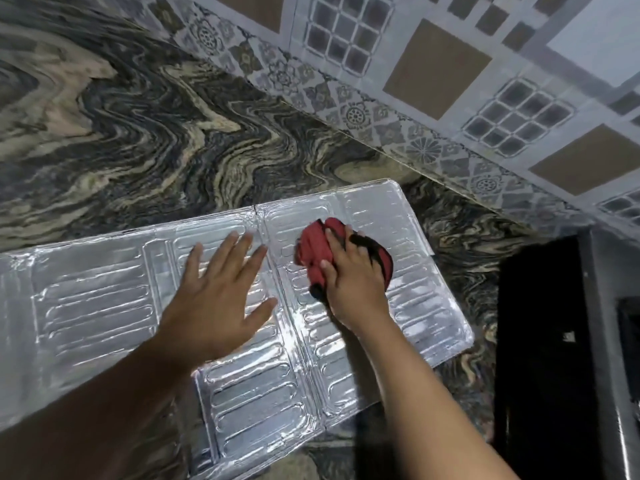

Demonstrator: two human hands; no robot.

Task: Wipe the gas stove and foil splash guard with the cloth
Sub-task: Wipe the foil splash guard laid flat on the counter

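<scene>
One foil splash guard lies flat on the one marbled surface; three of its panels show, joined at two creases. One red and black cloth sits on the right panel. Two hands are in view: the left hand on the middle panel and the right hand on the cloth. One black stove stands at the right edge. One tiled wall runs along the far side.
</scene>
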